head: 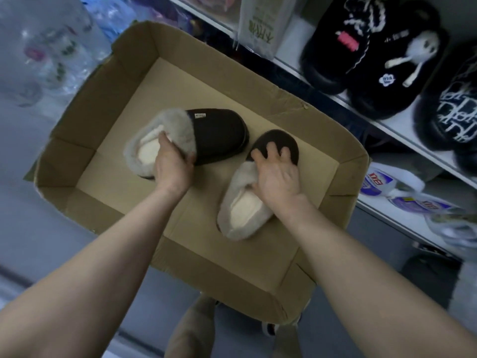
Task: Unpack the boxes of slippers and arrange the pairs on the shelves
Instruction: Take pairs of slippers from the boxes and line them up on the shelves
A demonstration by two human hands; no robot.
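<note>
head: fur-lined brown slippers (218, 136), shallow cardboard box (222, 73)

Box (85, 120): plain brown cardboard, paler tan on the inside floor.
Far slipper (219, 135): dark brown upper, grey-beige fur cuff, cream lining, small white tag with dark lettering.
Near slipper (242, 205): dark brown toe, grey-beige fur cuff, cream lining.
First shelf slipper (335, 47): black fur, white rope-like stitching, pink patch.
Second shelf slipper (387, 83): black, white figure, small white-and-blue badge.
Third shelf slipper (451, 112): black, white lettering pattern.
Shelf (397, 125): white.
Paper bag (263, 21): off-white, olive-green characters.
Bottles (387, 184): white, with red, blue and purple labels.
Plastic bags (51, 47): clear, perhaps with pink and green prints; blurred.
Floor (38, 228): grey.
Trousers (191, 332): beige.
</note>
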